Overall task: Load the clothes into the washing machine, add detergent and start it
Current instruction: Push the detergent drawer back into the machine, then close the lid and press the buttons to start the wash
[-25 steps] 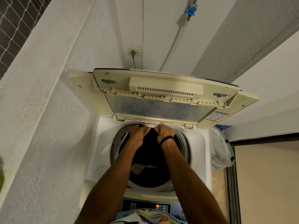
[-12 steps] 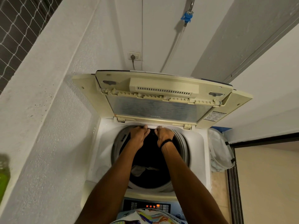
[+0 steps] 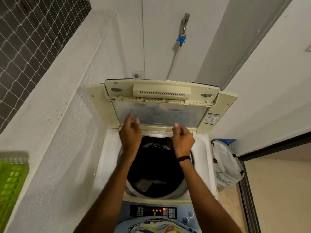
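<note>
The washing machine (image 3: 107, 165) stands with its folded lid (image 3: 159, 105) raised upright at the back, long axis left to right. Above the drum (image 3: 156, 174) holding clothes (image 3: 144, 184), the left hand (image 3: 130, 135) and right hand (image 3: 182, 140) hover empty, fingers loosely curled.

The washing machine (image 3: 109, 165) sits wedged in a narrow slot: a white wall (image 3: 55, 148) presses close on the left, a laundry bag (image 3: 225, 167) crowds its right side. The raised lid (image 3: 159, 105) blocks everything behind the drum mouth (image 3: 156, 167). Both hands, the left hand (image 3: 130, 134) and the right hand (image 3: 182, 140), hang over the far rim with fingers loose, forearms crossing the opening. Between the forearms the drum mouth lies open, clothes (image 3: 148, 183) heaped low at its near side.
</note>
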Tool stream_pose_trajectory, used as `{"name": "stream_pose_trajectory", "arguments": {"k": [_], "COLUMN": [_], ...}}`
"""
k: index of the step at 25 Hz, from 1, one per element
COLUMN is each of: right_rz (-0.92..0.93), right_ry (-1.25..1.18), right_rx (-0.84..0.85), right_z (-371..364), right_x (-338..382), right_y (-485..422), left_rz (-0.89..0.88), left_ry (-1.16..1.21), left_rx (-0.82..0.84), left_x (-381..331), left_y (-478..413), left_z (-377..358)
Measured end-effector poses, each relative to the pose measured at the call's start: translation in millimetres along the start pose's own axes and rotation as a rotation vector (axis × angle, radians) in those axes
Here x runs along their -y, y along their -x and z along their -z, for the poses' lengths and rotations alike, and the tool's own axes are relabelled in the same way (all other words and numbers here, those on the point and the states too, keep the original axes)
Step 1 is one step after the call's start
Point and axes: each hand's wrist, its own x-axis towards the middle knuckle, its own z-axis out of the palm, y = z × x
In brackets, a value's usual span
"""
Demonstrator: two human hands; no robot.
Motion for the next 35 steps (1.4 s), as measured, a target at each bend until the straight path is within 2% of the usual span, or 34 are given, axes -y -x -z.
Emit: {"name": "stream_pose_trajectory", "arguments": {"k": [3,5,6,9,11,13,18,24,30,35], "right_rz": [0.328,0.528,0.609,0.670,0.724,0.762,0.751,0.676,0.719,0.620], "right_ry": [0.039,0.102,0.152,0.389,0.608,0.728,0.738,0.809,0.724,0.938], "right_rx": [-0.123,-0.181,-0.193,-0.068,0.023,0.057,0.129,0.476,0.673,0.767], "right_z": [38.8,54.1,56.7,54.7,50.2,54.1,75.6,109.0,119.5,108.0], "right_x": [61.2,92.9,106.1,133.8,136.0,134.4,130.8,118.4,41.5,-27.4], "right_y": [-4.0,-18.6,-29.9,-65.7,-80.2,-83.9,-59.7,-7.7,63.4,121.6], "left_rz": [-0.435,-0.607,-0.626,-0.572,-0.564,-0.533,-0.531,-0.498,-0.581,-0.560], "left_ry": [-0.052,-0.191,-0.303,-0.623,-0.702,-0.727,-0.810,-0.906,-0.849,-0.871], "left_rx": [-0.243,-0.268,-0.224,-0.011,0.044,0.084,0.193,0.415,0.514,0.561], "left_x": [-50.9,-81.2,-90.5,-92.2,-92.0,-98.0,-97.1,-77.8,-0.7,79.3], "left_y": [-23.3,-45.8,-59.0,-86.6,-93.4,-92.5,-62.3,-6.9,65.7,127.3], "left_z": [25.4,34.1,34.9,30.4,31.2,35.8,56.8,85.1,95.8,85.6]}}
